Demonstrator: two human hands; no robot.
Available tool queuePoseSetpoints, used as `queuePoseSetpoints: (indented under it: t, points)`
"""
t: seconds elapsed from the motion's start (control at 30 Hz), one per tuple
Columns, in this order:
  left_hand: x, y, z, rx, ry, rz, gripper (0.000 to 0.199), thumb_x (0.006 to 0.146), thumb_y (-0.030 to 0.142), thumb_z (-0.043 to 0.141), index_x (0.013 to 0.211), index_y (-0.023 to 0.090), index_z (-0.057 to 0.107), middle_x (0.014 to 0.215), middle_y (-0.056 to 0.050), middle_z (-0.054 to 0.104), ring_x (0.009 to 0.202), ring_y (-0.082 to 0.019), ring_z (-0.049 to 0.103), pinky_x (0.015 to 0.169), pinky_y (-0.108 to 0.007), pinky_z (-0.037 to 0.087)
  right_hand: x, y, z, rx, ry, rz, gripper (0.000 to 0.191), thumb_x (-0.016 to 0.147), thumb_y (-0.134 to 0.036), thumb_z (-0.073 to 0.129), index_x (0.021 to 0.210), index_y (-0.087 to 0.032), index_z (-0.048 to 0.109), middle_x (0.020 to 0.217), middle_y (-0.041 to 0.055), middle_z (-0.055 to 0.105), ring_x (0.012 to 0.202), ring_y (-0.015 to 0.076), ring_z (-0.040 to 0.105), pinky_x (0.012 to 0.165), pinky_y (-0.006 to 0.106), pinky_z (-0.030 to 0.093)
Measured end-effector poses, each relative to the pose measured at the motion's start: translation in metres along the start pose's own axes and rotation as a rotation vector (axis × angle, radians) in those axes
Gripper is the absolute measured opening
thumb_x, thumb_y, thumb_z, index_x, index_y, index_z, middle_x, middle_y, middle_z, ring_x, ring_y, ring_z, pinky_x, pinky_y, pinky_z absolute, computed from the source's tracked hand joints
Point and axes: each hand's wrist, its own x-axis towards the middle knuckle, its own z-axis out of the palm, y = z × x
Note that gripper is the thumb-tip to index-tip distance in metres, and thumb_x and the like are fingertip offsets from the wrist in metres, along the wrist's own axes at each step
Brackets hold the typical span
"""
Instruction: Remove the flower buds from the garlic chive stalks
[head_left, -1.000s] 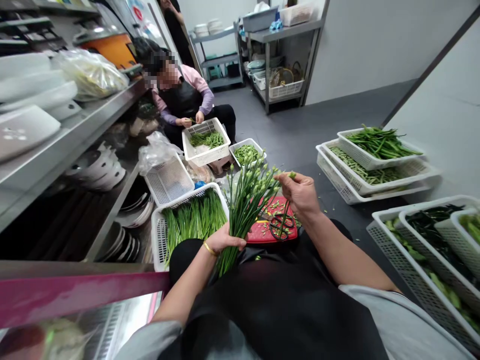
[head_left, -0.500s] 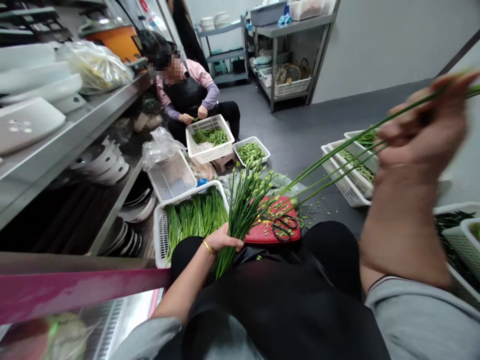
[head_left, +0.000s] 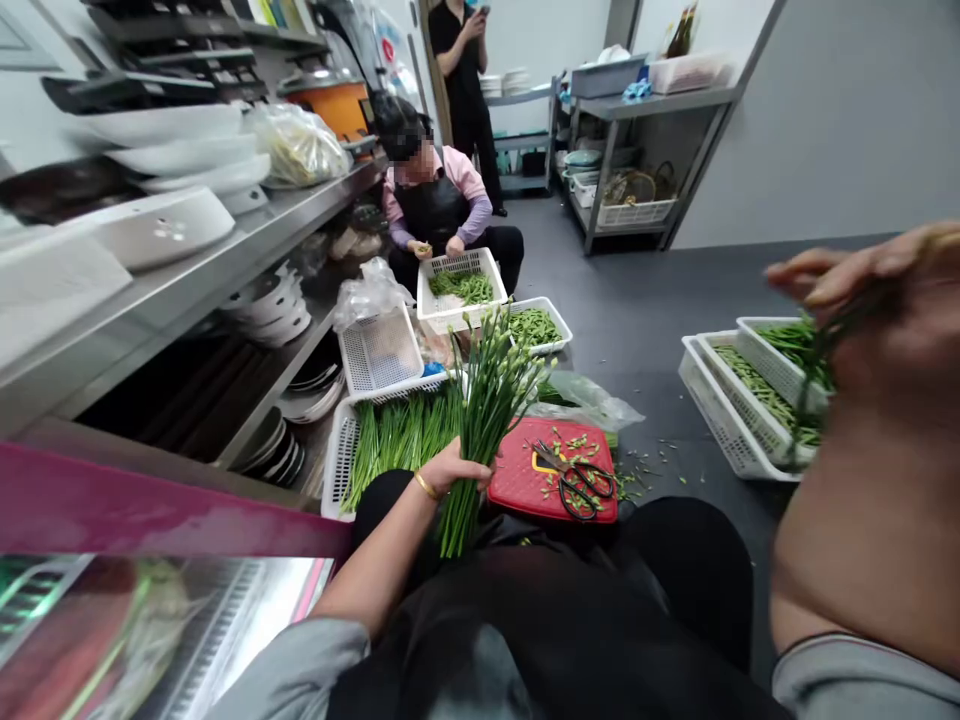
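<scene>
A thick bunch of flowering chives (head_left: 486, 395), pale buds at the top, stands upright in my left hand (head_left: 456, 468), which is closed round its stems above my lap. My right hand (head_left: 889, 285) is raised at the far right and smeared by motion. A few blurred chive stems (head_left: 814, 365) hang down from its fingers. In front of my knees is a red quilted surface (head_left: 517, 478) strewn with cut green bits. Black-handled scissors (head_left: 576, 482) lie on it. Just left of the bunch, a white basket (head_left: 337, 465) holds many long chives.
A co-worker (head_left: 442, 195) sits ahead with a white basket (head_left: 463, 318) of green pieces. Another person (head_left: 465, 80) stands behind, holding a phone. White baskets (head_left: 712, 425) of greens are at right. A steel shelf (head_left: 300, 225) with dishes runs along the left.
The long stems stretched between the bunch and my right hand no longer reach the bunch. The view has shifted, bringing the standing person into sight. My left hand keeps its hold.
</scene>
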Motion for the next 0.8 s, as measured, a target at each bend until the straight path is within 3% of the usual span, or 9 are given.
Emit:
queuePoseSetpoints:
  t: [0.07, 0.17, 0.27, 0.43, 0.53, 0.63, 0.7, 0.73, 0.8]
  points:
    - [-0.003, 0.003, 0.003, 0.022, 0.004, -0.003, 0.045, 0.057, 0.031, 0.081, 0.089, 0.01, 0.06, 0.052, 0.001, 0.059, 0.043, -0.011, 0.051, 0.045, -0.023, 0.038, -0.003, 0.016, 0.018, 0.191, 0.111, 0.011, 0.045, 0.058, -0.064, 0.079, 0.063, -0.027, 0.052, 0.046, -0.0059, 0.026, 0.036, 0.008, 0.024, 0.036, 0.024, 0.012]
    - [-0.006, 0.006, 0.008, 0.084, 0.004, -0.022, 0.044, 0.056, 0.031, 0.082, 0.088, 0.009, 0.061, 0.053, 0.0, 0.06, 0.044, -0.01, 0.051, 0.046, -0.022, 0.037, -0.013, 0.04, 0.048, 0.304, -0.026, 0.207, 0.053, 0.047, -0.062, 0.085, 0.074, -0.024, 0.06, 0.046, -0.0104, 0.024, 0.035, 0.0034, 0.012, 0.036, 0.022, 0.002]
    - [-0.007, 0.009, 0.012, 0.144, -0.022, -0.041, 0.041, 0.057, 0.034, 0.082, 0.083, 0.009, 0.062, 0.053, 0.0, 0.059, 0.045, -0.01, 0.051, 0.048, -0.022, 0.038, -0.027, 0.061, 0.085, 0.243, -0.146, 0.314, 0.054, 0.05, -0.052, 0.086, 0.087, -0.019, 0.064, 0.045, -0.0123, 0.027, 0.036, 0.002, 0.016, 0.036, 0.021, 0.005]
    - [-0.005, 0.009, 0.017, 0.22, -0.025, -0.049, 0.04, 0.059, 0.034, 0.082, 0.083, 0.01, 0.061, 0.056, 0.001, 0.059, 0.046, -0.009, 0.051, 0.049, -0.022, 0.04, -0.036, 0.073, 0.129, 0.116, -0.18, 0.32, 0.037, 0.052, -0.04, 0.084, 0.073, -0.014, 0.067, 0.043, -0.0092, 0.037, 0.037, 0.0012, 0.022, 0.037, 0.021, 0.011]
    - [-0.007, 0.006, 0.014, 0.243, -0.044, -0.064, 0.04, 0.059, 0.033, 0.082, 0.084, 0.011, 0.061, 0.059, 0.001, 0.061, 0.049, -0.01, 0.053, 0.049, -0.022, 0.041, -0.027, 0.059, 0.12, 0.166, -0.037, 0.193, 0.026, 0.058, -0.037, 0.081, 0.066, -0.017, 0.068, 0.042, -0.0076, 0.037, 0.037, 0.0022, 0.023, 0.037, 0.022, 0.011]
    - [-0.012, 0.0, 0.007, 0.206, -0.067, -0.085, 0.043, 0.059, 0.035, 0.083, 0.087, 0.01, 0.061, 0.056, 0.0, 0.061, 0.047, -0.011, 0.053, 0.048, -0.023, 0.041, -0.012, 0.032, 0.083, 0.344, 0.285, -0.049, 0.019, 0.058, -0.032, 0.079, 0.063, -0.02, 0.065, 0.04, -0.0094, 0.032, 0.035, 0.0027, 0.018, 0.035, 0.022, 0.007]
    - [-0.015, -0.003, 0.002, 0.166, -0.064, -0.078, 0.045, 0.059, 0.035, 0.083, 0.088, 0.009, 0.061, 0.055, 0.0, 0.061, 0.046, -0.011, 0.053, 0.049, -0.023, 0.04, -0.006, 0.019, 0.056, 0.375, 0.419, -0.191, 0.02, 0.055, -0.03, 0.079, 0.058, -0.021, 0.061, 0.039, -0.0106, 0.027, 0.034, 0.0024, 0.012, 0.034, 0.023, 0.002]
    - [-0.016, -0.004, 0.001, 0.142, -0.06, -0.069, 0.046, 0.059, 0.035, 0.083, 0.089, 0.009, 0.061, 0.055, 0.0, 0.061, 0.046, -0.011, 0.054, 0.049, -0.023, 0.04, -0.005, 0.016, 0.046, 0.352, 0.424, -0.192, 0.021, 0.055, -0.03, 0.079, 0.057, -0.021, 0.06, 0.038, -0.0107, 0.025, 0.034, 0.0022, 0.01, 0.034, 0.023, 0.0]
    - [-0.016, -0.005, 0.001, 0.095, -0.054, -0.046, 0.048, 0.057, 0.035, 0.083, 0.091, 0.009, 0.061, 0.056, 0.0, 0.061, 0.046, -0.011, 0.053, 0.049, -0.023, 0.04, -0.011, 0.023, 0.039, 0.276, 0.336, -0.056, 0.025, 0.055, -0.036, 0.082, 0.059, -0.022, 0.062, 0.037, -0.0101, 0.027, 0.033, 0.0021, 0.012, 0.034, 0.023, 0.001]
